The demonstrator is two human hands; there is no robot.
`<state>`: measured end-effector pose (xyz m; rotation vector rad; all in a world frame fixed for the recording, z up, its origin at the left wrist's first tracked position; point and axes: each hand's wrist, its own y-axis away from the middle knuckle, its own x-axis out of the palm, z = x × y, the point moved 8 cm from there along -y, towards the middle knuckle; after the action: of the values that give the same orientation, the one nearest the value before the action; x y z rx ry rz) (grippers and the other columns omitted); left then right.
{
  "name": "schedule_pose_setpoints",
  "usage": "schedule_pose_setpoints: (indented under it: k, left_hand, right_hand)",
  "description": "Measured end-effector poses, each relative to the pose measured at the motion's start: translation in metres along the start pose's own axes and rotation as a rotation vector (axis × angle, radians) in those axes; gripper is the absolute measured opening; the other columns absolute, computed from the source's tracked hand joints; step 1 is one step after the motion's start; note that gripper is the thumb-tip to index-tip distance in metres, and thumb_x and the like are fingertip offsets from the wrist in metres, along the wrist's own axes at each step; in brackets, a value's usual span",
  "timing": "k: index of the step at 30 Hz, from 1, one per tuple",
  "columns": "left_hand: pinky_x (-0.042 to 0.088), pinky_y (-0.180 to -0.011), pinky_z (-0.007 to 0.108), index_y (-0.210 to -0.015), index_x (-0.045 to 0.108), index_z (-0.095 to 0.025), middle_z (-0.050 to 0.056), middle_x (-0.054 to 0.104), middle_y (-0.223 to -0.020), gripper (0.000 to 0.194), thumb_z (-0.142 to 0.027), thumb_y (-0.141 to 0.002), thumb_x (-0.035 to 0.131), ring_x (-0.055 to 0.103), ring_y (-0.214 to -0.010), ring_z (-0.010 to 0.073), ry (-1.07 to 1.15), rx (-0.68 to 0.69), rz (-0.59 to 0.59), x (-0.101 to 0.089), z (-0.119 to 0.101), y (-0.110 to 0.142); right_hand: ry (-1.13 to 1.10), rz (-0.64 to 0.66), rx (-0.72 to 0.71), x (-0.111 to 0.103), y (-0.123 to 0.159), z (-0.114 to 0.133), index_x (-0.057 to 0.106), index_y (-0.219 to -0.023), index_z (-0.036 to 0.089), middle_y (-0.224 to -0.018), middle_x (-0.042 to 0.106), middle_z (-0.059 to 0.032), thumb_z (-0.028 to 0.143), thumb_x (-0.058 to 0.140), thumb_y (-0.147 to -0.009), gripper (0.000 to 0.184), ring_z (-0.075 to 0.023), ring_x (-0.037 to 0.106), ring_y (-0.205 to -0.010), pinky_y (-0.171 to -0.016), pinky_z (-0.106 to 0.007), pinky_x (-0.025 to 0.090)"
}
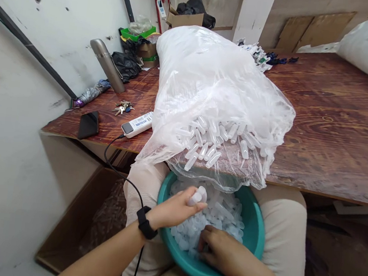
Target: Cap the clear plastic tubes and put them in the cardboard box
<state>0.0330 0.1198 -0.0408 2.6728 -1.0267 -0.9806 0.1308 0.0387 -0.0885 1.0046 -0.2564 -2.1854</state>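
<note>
Reaching into one round teal plastic basin (259, 235), your right hand (224, 249) has its fingers curled among frosted, elongated plastic pieces (225, 213), too many to count; whether they grip any, I cannot tell. Your left hand (175, 210), above the pile, is closed around a small bunch (199, 196) of pieces, number unclear. Hand-gathering seems the step; adding another would call for a light fingertip pinch. Beyond, one large translucent white bag (210, 79) has more pieces at its mouth, near one white rectangular device (138, 125) and one black phone (89, 124).
</note>
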Motion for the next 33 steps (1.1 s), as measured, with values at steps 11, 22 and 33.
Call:
schedule_pose_setpoints:
  k: [11,22,33]
  left_hand:
    - [0.038,-0.054,0.022,-0.101,0.045,-0.02,0.005,0.072,-0.086,0.046,-0.05,-0.081,0.075,0.062,-0.063,0.0126,1.164,-0.066,-0.144,0.007,-0.008,0.04]
    - [0.047,-0.082,0.026,-0.105,0.046,-0.023,0.004,0.075,-0.105,0.026,-0.036,-0.095,0.065,0.065,-0.085,0.012,1.19,0.076,-0.37,0.014,-0.021,0.056]
    - [0.055,-0.083,0.034,-0.1,0.044,-0.024,0.005,0.074,-0.104,0.039,-0.05,-0.088,0.069,0.07,-0.082,0.0168,1.093,-0.003,-0.42,0.023,-0.016,0.058]
  right_hand:
    - [-0.413,-0.591,-0.176,-0.057,0.023,-0.004,0.074,-0.106,0.024,-0.097,0.065,-0.0054,0.037,0.061,-0.093,0.023,-0.0186,0.067,-0.084,-0.075,-0.028,0.056]
    - [-0.585,-0.955,-0.17,-0.066,0.057,0.025,0.072,-0.107,0.026,-0.096,0.072,-0.0062,0.043,0.073,-0.088,0.026,-0.0214,0.07,-0.085,-0.073,-0.031,0.061]
    - [-1.014,-0.597,-0.041,-0.037,0.03,0.016,0.055,-0.11,0.025,-0.086,0.073,-0.0052,0.068,0.069,-0.081,0.053,-0.0227,0.071,-0.079,-0.072,-0.037,0.061]
